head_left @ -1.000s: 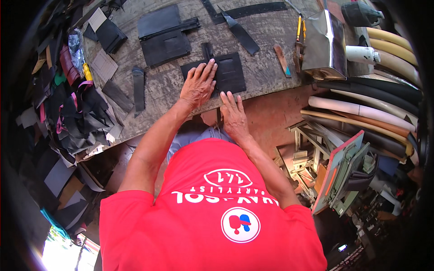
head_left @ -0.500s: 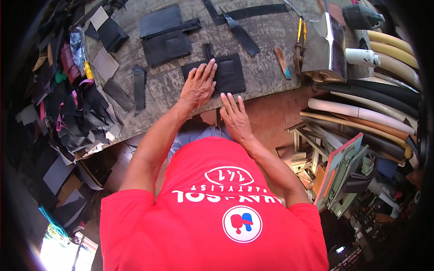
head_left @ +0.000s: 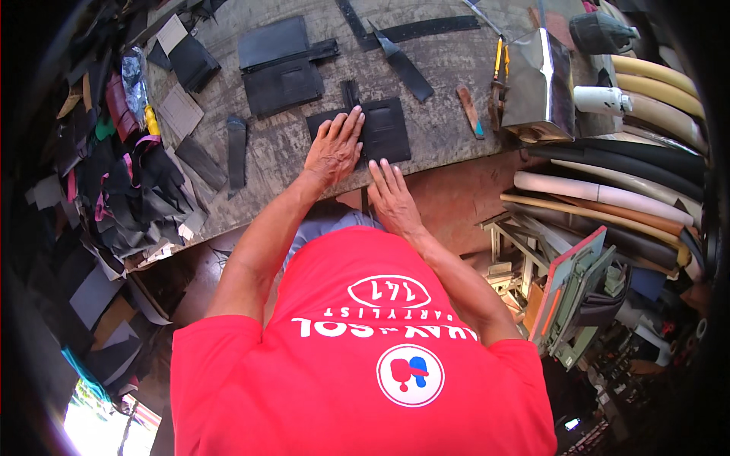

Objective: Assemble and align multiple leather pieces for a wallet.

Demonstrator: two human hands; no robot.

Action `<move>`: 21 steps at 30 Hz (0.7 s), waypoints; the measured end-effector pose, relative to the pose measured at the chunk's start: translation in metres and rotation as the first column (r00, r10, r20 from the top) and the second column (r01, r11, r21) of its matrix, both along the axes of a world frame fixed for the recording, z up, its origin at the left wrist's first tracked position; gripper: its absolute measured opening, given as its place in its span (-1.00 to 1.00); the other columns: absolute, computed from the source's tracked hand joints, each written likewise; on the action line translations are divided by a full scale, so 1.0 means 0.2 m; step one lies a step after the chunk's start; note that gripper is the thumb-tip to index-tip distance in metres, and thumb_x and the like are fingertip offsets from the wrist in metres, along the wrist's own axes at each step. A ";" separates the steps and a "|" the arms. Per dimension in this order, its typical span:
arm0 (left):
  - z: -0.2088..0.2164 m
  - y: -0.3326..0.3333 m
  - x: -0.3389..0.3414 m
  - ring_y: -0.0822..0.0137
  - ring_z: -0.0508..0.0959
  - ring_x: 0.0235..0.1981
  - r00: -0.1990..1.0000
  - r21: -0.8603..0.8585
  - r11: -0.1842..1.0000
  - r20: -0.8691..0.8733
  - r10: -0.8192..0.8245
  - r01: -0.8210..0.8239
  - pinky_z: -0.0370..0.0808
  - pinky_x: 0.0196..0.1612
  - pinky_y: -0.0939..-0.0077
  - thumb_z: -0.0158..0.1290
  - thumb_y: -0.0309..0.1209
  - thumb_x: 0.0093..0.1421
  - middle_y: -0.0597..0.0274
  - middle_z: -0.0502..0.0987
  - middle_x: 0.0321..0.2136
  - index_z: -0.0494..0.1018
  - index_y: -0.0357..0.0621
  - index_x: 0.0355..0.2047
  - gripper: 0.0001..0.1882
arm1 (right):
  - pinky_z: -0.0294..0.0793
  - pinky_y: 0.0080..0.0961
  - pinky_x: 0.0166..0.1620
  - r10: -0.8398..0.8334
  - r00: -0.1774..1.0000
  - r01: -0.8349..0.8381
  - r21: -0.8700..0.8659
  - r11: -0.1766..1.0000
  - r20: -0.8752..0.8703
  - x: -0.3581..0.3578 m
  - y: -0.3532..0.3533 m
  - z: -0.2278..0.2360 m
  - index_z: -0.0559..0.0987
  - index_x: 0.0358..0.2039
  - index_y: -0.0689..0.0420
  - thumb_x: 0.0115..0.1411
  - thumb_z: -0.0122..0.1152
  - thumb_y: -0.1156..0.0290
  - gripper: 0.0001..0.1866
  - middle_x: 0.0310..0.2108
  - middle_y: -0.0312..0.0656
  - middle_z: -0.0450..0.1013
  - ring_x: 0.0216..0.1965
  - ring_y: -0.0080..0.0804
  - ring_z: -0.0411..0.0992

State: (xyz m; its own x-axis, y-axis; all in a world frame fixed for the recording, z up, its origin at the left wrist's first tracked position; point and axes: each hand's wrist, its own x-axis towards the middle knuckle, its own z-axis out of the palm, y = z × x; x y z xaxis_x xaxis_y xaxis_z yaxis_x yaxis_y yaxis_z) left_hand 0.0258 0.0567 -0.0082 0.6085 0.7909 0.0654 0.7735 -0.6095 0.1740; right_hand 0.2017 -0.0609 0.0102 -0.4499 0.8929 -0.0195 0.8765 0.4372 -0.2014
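Observation:
A black leather wallet piece lies spread near the front edge of the worn work table. Across its left half rests my left hand, palm down with fingers stretched out. A narrow dark strip sticks out past its far edge, beyond my left fingertips. My right hand is at the table's front edge, fingers extended, the tips by the lower edge of the piece; whether they touch it I cannot tell. Part of the piece is hidden under my left hand.
Stacked black leather pieces lie farther back. A wooden-handled blade sits to the right, near a shiny metal box. Leather scraps crowd the left side. Rolled material and a small wooden stand are at the right.
The view has shifted slightly. Both hands keep nearly the same place against the leather piece, and nothing has been picked up or let go.

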 end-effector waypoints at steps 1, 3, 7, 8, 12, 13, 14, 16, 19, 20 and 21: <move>0.00 -0.01 0.00 0.18 0.17 0.26 1.000 -0.007 1.000 0.012 0.001 -0.001 0.13 0.26 0.27 -0.02 -0.20 0.26 0.16 0.09 0.36 0.21 -0.23 0.29 -0.36 | 0.09 -0.06 0.37 0.058 0.998 -0.058 -0.011 0.998 0.006 0.04 -0.02 0.02 0.48 -0.14 0.21 0.16 0.06 0.43 -0.74 0.32 0.05 0.17 0.38 -0.01 0.08; -0.01 -0.02 -0.01 0.18 0.17 0.26 1.000 -0.009 1.000 0.022 0.005 -0.005 0.13 0.26 0.27 -0.02 -0.20 0.26 0.16 0.09 0.36 0.21 -0.23 0.29 -0.36 | 0.13 -0.05 0.36 0.119 0.993 -0.119 -0.018 0.993 0.010 0.09 -0.02 0.04 0.48 -0.13 0.19 0.16 0.06 0.44 -0.75 0.30 0.05 0.20 0.36 -0.01 0.12; 0.00 0.00 -0.01 0.18 0.17 0.26 1.000 -0.014 1.000 0.023 0.001 0.000 0.13 0.26 0.27 -0.01 -0.20 0.26 0.15 0.09 0.36 0.21 -0.24 0.29 -0.36 | 0.25 -0.09 0.30 -0.038 0.928 0.001 -0.099 0.995 -0.372 0.07 0.04 0.03 0.47 -0.18 0.19 0.14 0.06 0.54 -0.79 0.19 0.07 0.33 0.25 0.04 0.27; 0.00 -0.01 -0.01 0.18 0.17 0.26 0.999 -0.020 1.000 0.039 0.004 -0.003 0.13 0.26 0.27 -0.01 -0.21 0.26 0.15 0.09 0.36 0.21 -0.24 0.29 -0.36 | 0.24 -0.11 0.31 -0.059 0.914 0.039 -0.059 0.998 -0.400 0.02 0.09 0.08 0.46 -0.19 0.20 0.12 0.07 0.55 -0.79 0.20 0.08 0.32 0.25 0.05 0.26; -0.01 0.01 0.00 0.18 0.17 0.26 0.999 -0.010 1.000 0.052 0.002 -0.002 0.13 0.27 0.26 -0.02 -0.21 0.26 0.15 0.09 0.36 0.22 -0.24 0.29 -0.36 | 0.23 -0.14 0.31 0.007 0.976 -0.001 0.027 1.000 -0.219 0.02 0.03 0.02 0.45 -0.18 0.23 0.09 0.11 0.59 -0.76 0.23 0.08 0.29 0.28 0.04 0.23; 0.00 0.00 0.00 0.17 0.17 0.26 0.999 -0.010 1.000 0.052 -0.001 0.001 0.13 0.27 0.26 -0.02 -0.21 0.26 0.15 0.10 0.36 0.21 -0.24 0.29 -0.36 | 0.23 -0.14 0.31 0.012 0.976 -0.005 0.030 1.000 -0.219 0.02 0.01 0.03 0.45 -0.18 0.23 0.09 0.11 0.59 -0.76 0.23 0.08 0.29 0.28 0.04 0.23; 0.00 0.00 0.00 0.17 0.17 0.26 0.999 -0.009 1.000 0.052 -0.004 0.005 0.13 0.27 0.26 -0.02 -0.21 0.27 0.15 0.10 0.36 0.21 -0.24 0.29 -0.37 | 0.27 -0.15 0.29 0.032 0.972 -0.033 0.001 0.999 -0.232 0.05 -0.01 0.06 0.46 -0.19 0.24 0.09 0.14 0.60 -0.76 0.18 0.07 0.33 0.25 0.03 0.27; 0.00 0.00 -0.01 0.16 0.17 0.26 0.998 -0.016 1.000 0.064 -0.002 0.003 0.13 0.27 0.26 -0.02 -0.22 0.27 0.15 0.10 0.36 0.20 -0.24 0.30 -0.36 | 0.31 -0.15 0.26 0.052 0.969 -0.059 -0.020 0.998 -0.243 0.09 -0.02 0.07 0.47 -0.20 0.25 0.08 0.16 0.61 -0.77 0.13 0.07 0.38 0.23 0.02 0.30; 0.02 0.01 -0.03 0.14 0.18 0.26 0.991 -0.069 0.998 0.134 -0.003 0.012 0.13 0.27 0.25 0.00 -0.27 0.25 0.14 0.11 0.36 0.18 -0.25 0.30 -0.36 | 0.39 -0.18 0.17 -0.090 0.880 0.048 -0.101 0.994 -0.467 0.13 -0.03 0.07 0.50 -0.22 0.23 0.10 0.11 0.57 -0.80 -0.03 0.01 0.47 0.10 -0.02 0.40; 0.03 0.01 -0.03 0.13 0.18 0.26 0.981 -0.119 0.993 0.192 0.004 0.020 0.13 0.28 0.24 0.02 -0.31 0.23 0.14 0.11 0.36 0.17 -0.25 0.30 -0.35 | 0.43 -0.19 0.07 -0.219 0.843 0.177 -0.133 0.975 -0.490 0.13 -0.02 0.09 0.50 -0.24 0.21 0.10 0.14 0.58 -0.82 -0.15 -0.02 0.48 -0.01 -0.02 0.43; 0.03 0.02 -0.04 0.13 0.18 0.26 0.981 -0.110 0.994 0.193 -0.002 0.023 0.13 0.28 0.24 0.02 -0.31 0.23 0.14 0.11 0.36 0.17 -0.25 0.30 -0.35 | 0.46 -0.19 -0.03 -0.343 0.789 0.300 -0.167 0.939 -0.510 0.14 -0.02 0.11 0.50 -0.26 0.19 0.09 0.17 0.59 -0.83 -0.27 -0.04 0.48 -0.12 -0.02 0.45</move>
